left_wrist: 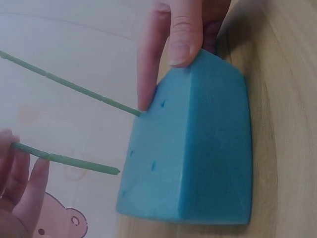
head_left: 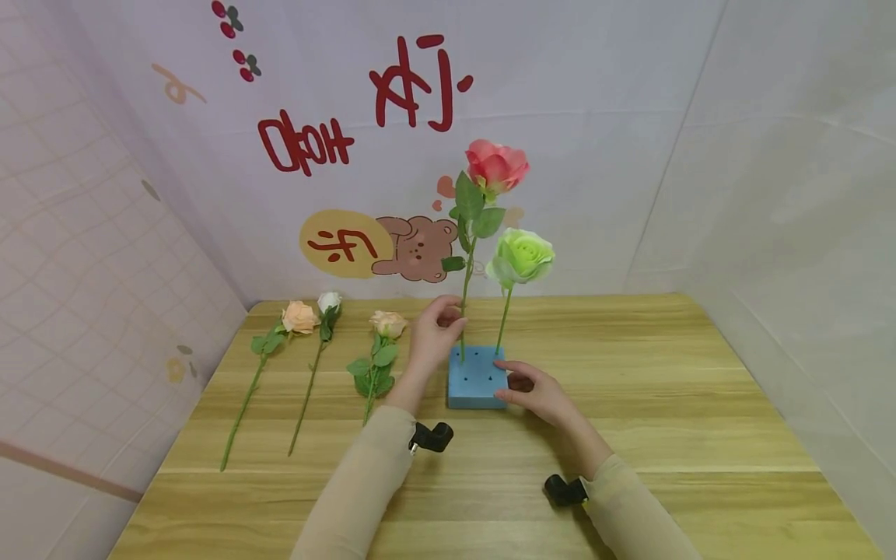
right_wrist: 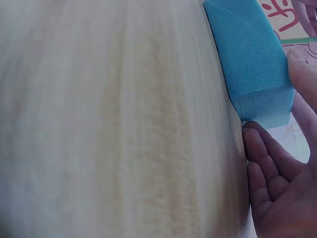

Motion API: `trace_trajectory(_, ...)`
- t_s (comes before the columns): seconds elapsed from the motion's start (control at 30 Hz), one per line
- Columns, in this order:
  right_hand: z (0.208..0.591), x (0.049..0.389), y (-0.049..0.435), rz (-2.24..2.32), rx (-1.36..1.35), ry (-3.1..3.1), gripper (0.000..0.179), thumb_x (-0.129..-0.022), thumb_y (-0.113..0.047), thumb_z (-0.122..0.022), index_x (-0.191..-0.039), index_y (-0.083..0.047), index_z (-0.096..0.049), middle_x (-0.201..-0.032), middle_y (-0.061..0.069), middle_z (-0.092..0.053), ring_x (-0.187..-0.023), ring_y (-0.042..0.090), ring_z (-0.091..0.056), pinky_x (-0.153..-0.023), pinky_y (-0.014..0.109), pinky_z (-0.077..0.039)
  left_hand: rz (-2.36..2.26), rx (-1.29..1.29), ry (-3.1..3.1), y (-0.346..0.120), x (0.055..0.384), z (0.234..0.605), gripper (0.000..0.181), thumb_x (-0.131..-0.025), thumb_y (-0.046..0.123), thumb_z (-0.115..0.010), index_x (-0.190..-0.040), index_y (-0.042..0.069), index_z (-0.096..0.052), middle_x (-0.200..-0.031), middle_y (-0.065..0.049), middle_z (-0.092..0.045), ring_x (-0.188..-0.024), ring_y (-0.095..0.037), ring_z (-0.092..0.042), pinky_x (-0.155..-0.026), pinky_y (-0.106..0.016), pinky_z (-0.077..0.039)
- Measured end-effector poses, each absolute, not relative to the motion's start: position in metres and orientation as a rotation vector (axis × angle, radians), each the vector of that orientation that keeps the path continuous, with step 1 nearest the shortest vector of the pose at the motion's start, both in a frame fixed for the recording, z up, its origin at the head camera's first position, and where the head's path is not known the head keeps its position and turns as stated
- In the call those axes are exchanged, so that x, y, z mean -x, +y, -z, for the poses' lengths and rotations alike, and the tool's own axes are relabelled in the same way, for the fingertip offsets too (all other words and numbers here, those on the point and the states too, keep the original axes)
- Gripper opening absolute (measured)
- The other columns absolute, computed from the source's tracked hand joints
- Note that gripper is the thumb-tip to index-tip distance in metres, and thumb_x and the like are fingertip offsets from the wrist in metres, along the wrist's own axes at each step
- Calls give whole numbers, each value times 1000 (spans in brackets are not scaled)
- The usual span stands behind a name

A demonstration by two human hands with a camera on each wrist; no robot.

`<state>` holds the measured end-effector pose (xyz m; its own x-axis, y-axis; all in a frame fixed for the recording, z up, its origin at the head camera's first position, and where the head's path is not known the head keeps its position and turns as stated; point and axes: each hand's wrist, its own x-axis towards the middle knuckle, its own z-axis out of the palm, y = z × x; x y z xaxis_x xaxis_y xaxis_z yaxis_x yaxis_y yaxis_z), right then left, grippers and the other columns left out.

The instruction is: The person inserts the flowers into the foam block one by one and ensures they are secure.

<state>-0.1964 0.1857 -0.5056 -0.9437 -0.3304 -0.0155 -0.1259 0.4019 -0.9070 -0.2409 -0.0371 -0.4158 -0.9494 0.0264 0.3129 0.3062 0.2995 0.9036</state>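
My left hand (head_left: pixel 435 333) pinches the green stem (left_wrist: pixel 79 162) of a pinkish-red rose (head_left: pixel 497 165), which stands upright above the blue foam block (head_left: pixel 477 383). In the left wrist view, the stem's cut end is just short of the block's holed top face. A light-green rose (head_left: pixel 522 257) stands with its stem in the block near the back right corner. My right hand (head_left: pixel 542 395) holds the block at its right side. The thumb (left_wrist: pixel 179 49) presses the top edge, the index finger lies along the top, and the other fingers curl beside the block.
On the left of the wooden table (head_left: pixel 630 435) lie a peach rose (head_left: pixel 299 317), a white rose (head_left: pixel 329 303) and another peach rose (head_left: pixel 387 323), stems toward me. A white cloth backdrop (head_left: pixel 595 155) with printed characters and a bear stands behind.
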Motion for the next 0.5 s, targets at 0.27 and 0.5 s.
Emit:
trace_trajectory(0.27, 507, 197, 186, 1560, 409, 2474, 56, -89, -27, -76, -140, -15, -57, -114, 7, -64, -103, 22, -61, -91, 42, -48, 1740, 261, -2289, -27, 249, 420, 24, -89, -1, -71, -112, 5, -69, -91, -12, -68, -86, -28, -65, -72, -36, -57)
trace_trajectory(0.5, 507, 197, 186, 1574, 413, 2462, 56, -89, -26, -76, -141, -15, -57, -112, 7, -64, -102, 22, -61, -91, 41, -49, 1772, 260, -2279, -18, 252, 422, 23, -87, -2, -72, -109, 3, -70, -90, -12, -68, -84, -27, -65, -68, -31, -57)
